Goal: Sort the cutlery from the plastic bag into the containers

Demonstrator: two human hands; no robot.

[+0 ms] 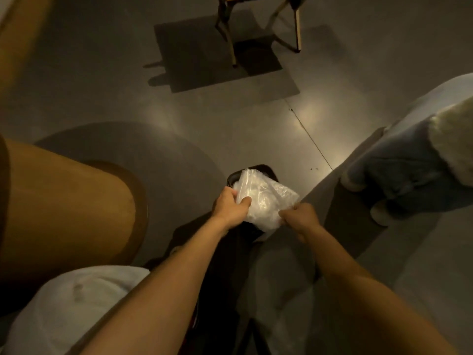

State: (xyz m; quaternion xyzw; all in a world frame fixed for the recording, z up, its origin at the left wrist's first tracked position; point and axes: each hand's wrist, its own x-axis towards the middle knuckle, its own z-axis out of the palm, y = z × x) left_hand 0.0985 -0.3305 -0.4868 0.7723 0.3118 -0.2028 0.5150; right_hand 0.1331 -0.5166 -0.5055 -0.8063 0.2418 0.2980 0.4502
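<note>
Head view, dim light. Left hand point(231, 207) grips one edge of the plastic bag point(265, 198), with thumb and fingers curled into the film. Right hand point(299, 217) pinches the opposite edge in a tight fist. The bag is stretched between the two hands and crumpled. Its contents show as a pale mass, and no single piece of cutlery can be made out through the film.

Directly under the bag and just beyond the hands is a dark object point(258, 169). Only its rounded far rim shows. It may be a container, but this cannot be confirmed. No other containers are in sight.

Well apart to the left of the left hand is a round brown surface point(66, 208). To the right of the right hand, a second person's shoe point(389, 170) rests on the floor point(230, 124). Far beyond the hands stand the legs of a chair point(231, 44).

Risks, as judged:
1. The bag is held over the floor, not over the surface. A torn film or a mouth pulled open sharply would drop cutlery, which could scatter toward the shoe.
2. The film looks thin, so tines or blades could pierce it under tension.
3. Both hands are occupied. Freeing one to pick would let the bag sag and tip.
4. Poor light makes mis-sorting likely.
</note>
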